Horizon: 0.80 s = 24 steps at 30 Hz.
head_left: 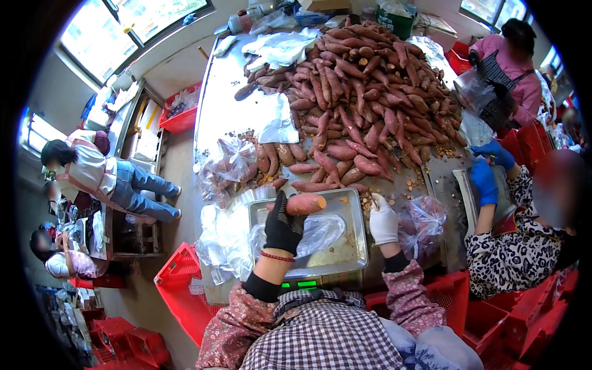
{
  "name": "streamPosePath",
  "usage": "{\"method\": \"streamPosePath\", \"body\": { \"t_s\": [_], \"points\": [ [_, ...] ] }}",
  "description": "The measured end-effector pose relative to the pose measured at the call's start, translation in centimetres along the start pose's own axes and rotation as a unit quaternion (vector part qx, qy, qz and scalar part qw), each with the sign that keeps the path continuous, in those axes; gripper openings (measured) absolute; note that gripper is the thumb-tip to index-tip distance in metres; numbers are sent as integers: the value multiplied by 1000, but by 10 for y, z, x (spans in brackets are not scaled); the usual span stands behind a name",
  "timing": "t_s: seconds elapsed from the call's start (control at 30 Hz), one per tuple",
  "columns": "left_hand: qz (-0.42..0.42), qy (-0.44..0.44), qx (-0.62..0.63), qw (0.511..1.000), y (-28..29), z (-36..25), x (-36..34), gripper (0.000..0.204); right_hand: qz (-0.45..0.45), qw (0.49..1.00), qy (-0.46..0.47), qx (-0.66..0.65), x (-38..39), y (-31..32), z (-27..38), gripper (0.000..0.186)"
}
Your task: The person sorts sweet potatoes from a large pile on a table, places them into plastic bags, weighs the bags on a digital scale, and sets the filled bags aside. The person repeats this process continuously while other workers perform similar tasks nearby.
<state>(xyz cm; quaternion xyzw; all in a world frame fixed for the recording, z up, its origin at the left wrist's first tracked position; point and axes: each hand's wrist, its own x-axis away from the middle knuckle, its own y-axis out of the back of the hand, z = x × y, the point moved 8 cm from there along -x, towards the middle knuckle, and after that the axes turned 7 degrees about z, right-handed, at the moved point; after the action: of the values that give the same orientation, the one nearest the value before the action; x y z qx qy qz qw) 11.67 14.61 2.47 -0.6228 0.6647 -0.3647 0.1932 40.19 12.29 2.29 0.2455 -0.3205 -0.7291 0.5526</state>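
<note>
My left hand (284,226), in a black glove with a red bead bracelet at the wrist, is closed round a sweet potato (306,204). The orange cut end of that root points right, over a metal tray (359,237). A clear plastic bag (324,235) lies in the tray under the hand. At the tray's right edge is my right hand (383,221) in a white glove, its fingers drawn together. Something small and brownish shows at its fingertips, too small to name. Beyond both hands rises a big heap of sweet potatoes (370,92).
Bagged sweet potatoes stand left (229,161) and right (421,225) of the tray. Stacked plastic bags (225,237) lie at left. Red crates (182,287) flank me. A co-worker's blue gloves (485,179) are close on the right; other people stand farther off. A lit green display (306,283) shows below the tray.
</note>
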Motion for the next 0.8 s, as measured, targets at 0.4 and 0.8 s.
{"method": "streamPosePath", "body": {
  "t_s": [0.4, 0.8],
  "points": [
    [158, -22, -603, 782, -49, -42, 38, 23, -56, 998, 2, 0, -95, 5, -34, 41],
    [204, -30, -778, 594, -26, 27, 42, 31, 150, 969, 113, 157, -108, -38, 1, 57]
  ]
}}
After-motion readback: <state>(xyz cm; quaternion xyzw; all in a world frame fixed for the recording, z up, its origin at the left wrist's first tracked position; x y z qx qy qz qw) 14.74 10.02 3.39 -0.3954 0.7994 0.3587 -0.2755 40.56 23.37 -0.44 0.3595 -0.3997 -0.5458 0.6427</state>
